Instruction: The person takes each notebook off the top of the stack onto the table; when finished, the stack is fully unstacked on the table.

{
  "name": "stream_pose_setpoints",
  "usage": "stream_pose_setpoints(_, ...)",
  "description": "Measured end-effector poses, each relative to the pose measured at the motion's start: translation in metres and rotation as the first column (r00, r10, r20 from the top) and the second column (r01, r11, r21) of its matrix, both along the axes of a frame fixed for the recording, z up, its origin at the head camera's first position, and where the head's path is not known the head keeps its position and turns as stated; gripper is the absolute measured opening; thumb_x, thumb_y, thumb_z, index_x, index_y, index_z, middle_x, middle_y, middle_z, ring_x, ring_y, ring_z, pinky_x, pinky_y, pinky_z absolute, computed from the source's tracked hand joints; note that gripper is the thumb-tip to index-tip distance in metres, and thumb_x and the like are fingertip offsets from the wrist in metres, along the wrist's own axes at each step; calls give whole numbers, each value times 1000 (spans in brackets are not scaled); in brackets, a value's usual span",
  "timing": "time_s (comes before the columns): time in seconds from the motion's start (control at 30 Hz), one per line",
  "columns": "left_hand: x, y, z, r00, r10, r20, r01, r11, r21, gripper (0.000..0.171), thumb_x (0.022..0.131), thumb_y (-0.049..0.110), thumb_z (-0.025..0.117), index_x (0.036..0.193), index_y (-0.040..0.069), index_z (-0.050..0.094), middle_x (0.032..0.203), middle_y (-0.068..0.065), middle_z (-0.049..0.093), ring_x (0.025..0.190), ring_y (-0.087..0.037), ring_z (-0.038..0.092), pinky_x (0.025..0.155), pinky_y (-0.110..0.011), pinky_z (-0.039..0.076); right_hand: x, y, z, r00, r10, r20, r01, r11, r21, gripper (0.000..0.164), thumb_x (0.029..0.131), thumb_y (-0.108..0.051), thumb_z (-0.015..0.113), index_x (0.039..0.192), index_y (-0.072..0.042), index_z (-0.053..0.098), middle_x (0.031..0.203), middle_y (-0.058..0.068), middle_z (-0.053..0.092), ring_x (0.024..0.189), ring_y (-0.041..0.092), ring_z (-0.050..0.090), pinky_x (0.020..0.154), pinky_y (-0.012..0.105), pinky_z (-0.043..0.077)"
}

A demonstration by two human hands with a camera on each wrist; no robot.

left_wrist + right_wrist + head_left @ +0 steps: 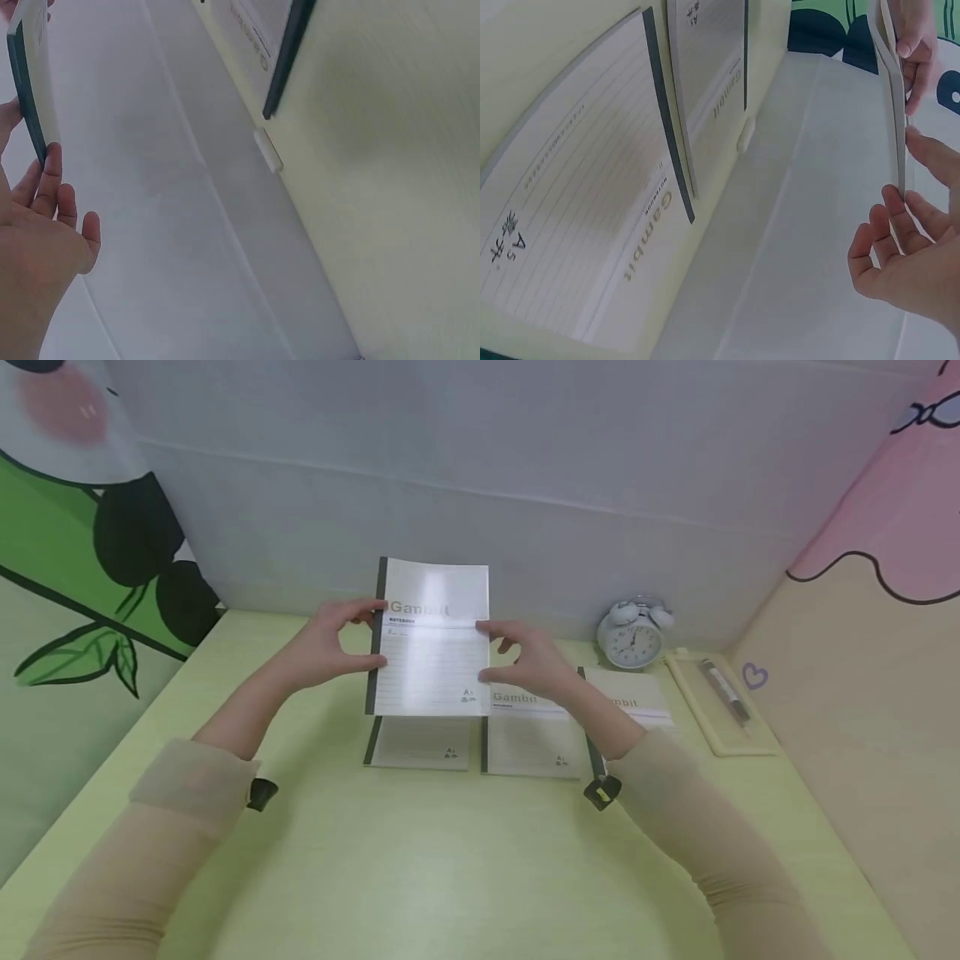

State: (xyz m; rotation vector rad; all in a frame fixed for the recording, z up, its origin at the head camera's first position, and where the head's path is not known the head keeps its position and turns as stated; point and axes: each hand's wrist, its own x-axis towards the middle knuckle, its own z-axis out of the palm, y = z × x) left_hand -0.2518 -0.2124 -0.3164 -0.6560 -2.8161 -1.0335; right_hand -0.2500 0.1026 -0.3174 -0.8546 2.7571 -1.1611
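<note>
A pale notebook with a dark spine (431,672) is held up above the table, cover facing the head camera. My left hand (318,647) pinches its spine edge between thumb and fingers. At the opposite edge, my right hand (532,660) pinches it the same way. In the right wrist view, its pages (891,97) part slightly near the right fingers. Beneath it lies a similar notebook (420,747), partly covered. Beside that one rests a middle notebook (528,747), and a third notebook (637,685) lies farther right, partly behind my right forearm.
A white twin-bell alarm clock (632,635) stands at the back right. Next to it lies a yellow pouch (701,718) with a pen (726,693) on or in it. A small white block (268,150) sits by the back wall (480,518).
</note>
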Motion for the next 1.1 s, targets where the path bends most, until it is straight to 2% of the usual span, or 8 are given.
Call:
stream_pose_setpoints(0.13,0,-21,-8,1000,19,17,-17,997,-72,78,76,25,79,141,10,39,119,-10,51,121,-32,31,99,-55,24,-3,-22,-11,1000,21,22,-21,1000,11,69,76,-23,80,138,-16,49,120,1,56,104,22,51,74,29,45)
stream_pose_setpoints(0.3,1,-45,-21,998,42,49,-35,991,-132,83,74,29,80,142,7,38,120,-13,51,119,-34,30,97,-58,20,-8,-48,-28,999,51,19,-52,997,62,73,75,-27,81,139,-17,48,119,0,59,102,22,51,79,29,43)
stream_pose_setpoints(0.4,0,-58,-30,995,69,74,-56,985,-163,85,74,32,80,142,7,36,120,-14,50,116,-35,30,93,-57,22,-10,-67,-40,997,66,45,-69,994,83,73,76,-27,80,140,-17,47,120,1,59,104,25,51,82,30,42)
stream_pose_setpoints(0.67,-5,-86,-54,987,138,88,-112,961,-253,86,74,33,80,142,5,35,120,-18,50,114,-39,30,91,-57,22,-17,-113,-70,997,45,70,-55,989,139,77,74,-27,81,141,-15,45,120,0,60,104,21,53,87,26,42)
stream_pose_setpoints(0.87,-13,-100,-72,973,187,138,-137,940,-311,92,72,42,80,143,8,34,133,-25,42,117,-43,26,92,-59,21,-22,-138,-85,993,59,106,-77,981,176,76,74,-27,81,140,-13,46,119,1,61,106,19,54,92,26,42)
stream_pose_setpoints(0.97,-17,-106,-81,963,207,172,-137,927,-349,98,70,51,78,145,9,32,139,-28,37,120,-46,24,94,-62,20,-24,-146,-92,988,57,141,-81,981,174,75,75,-29,80,140,-15,46,121,2,59,100,16,54,91,24,42)
stream_pose_setpoints(1.1,-18,-115,-91,947,229,226,-132,918,-374,106,67,59,76,146,8,29,140,-31,32,121,-50,21,95,-67,18,-26,-157,-101,987,55,154,-86,975,207,75,75,-33,79,141,-17,46,126,1,58,98,15,53,91,25,41)
